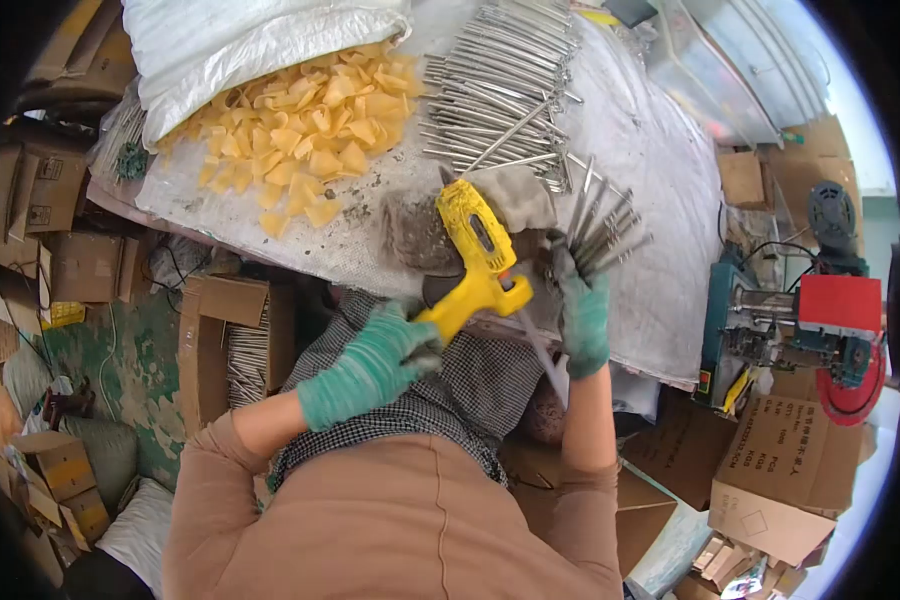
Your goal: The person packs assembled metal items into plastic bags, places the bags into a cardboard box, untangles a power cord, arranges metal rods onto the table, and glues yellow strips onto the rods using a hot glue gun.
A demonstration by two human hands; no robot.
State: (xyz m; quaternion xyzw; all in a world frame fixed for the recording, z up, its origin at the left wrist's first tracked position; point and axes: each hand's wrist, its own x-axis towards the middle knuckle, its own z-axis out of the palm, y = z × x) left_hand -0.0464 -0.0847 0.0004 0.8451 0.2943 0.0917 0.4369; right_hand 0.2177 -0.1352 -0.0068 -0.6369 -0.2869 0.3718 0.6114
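My left hand (375, 362), in a green glove, is wrapped round the handle of a yellow glue gun (478, 245), whose nozzle points up and away over a grey cloth (418, 228). In a green glove with dark fingertips, my right hand (582, 310) grips a fanned bunch of metal rods (607, 232) by their near ends. Beyond the cloth lies a large pile of similar metal rods (500, 85). Yellow-orange curved pieces (305, 130) are heaped to the left of that pile.
A white sack (260, 50) lies behind the yellow pieces. At the right stands a red and teal machine (835, 305). An open carton of rods (205, 340) is below the table's left side. Cardboard boxes (785, 460) stand at the lower right.
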